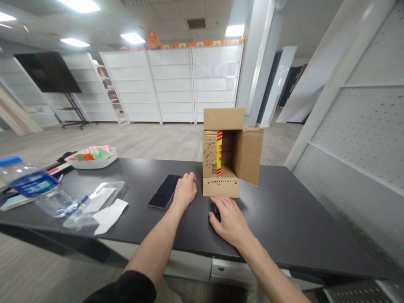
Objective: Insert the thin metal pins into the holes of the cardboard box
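A dark desk (284,219) spans the foreground of a room lined with white shelving (167,84). Near its far edge, ahead of the hands, sits a cardboard box (209,158), its open side facing the wearer, flaps spread up, right and down. At left is a water bottle (38,185); behind it, a white tray (94,163) of colorful packets. The right hand (229,216) bends just below the box, thumb and fingers apparently closed about a small dark item (215,208). The left hand (186,188) curls loosely beside a dark-screened phone (164,191); whether it holds anything cannot be told. Left of the phone lie a clear case (105,195) and white paper (111,216).

A forward push of the right hand could catch the lower flap (221,187) and slide or tip the box; a leftward sweep of the left could shove the phone.

Red characters on the box's yellow tape (219,153), a barcode (214,168) and white lettering on the bottle's blue label (37,184) defy reading.
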The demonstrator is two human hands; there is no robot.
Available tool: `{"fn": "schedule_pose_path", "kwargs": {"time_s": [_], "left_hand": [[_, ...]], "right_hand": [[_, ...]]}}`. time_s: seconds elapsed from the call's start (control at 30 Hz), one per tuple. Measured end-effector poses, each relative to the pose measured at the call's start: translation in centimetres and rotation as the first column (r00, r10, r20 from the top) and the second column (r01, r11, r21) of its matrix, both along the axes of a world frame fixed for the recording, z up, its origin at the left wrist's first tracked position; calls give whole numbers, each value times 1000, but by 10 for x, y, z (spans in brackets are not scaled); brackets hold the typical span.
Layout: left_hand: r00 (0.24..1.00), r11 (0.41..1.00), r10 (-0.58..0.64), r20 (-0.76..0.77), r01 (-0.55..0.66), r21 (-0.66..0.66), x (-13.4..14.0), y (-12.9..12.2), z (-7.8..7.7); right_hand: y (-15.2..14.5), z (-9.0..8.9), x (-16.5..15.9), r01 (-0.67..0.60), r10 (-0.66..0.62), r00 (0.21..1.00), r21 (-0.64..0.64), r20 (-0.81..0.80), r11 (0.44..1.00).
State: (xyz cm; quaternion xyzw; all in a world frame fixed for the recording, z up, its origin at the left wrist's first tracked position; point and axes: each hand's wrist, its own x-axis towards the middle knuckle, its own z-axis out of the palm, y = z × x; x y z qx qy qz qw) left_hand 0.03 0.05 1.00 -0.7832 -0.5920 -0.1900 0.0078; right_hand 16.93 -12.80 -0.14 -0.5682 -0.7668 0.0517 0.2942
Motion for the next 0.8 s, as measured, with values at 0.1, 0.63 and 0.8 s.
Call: {"fn": "schedule_pose_path", "kwargs": {"time_s": [0.1,0.63,0.8], "left_hand": [[1000,1000,3,0,-3,3,0,-1,1],[1000,1000,-2,-1,2,-2,0,0,1],[1000,1000,8,-3,-8,-16,0,1,-1]], "right_hand": [[0,1,0,-5,5,1000,-12,-6,1000],[1,1,-1,-14,14,1000,-44,18,999],[1,1,-1,-13,14,1000,-46,23,999]]}}
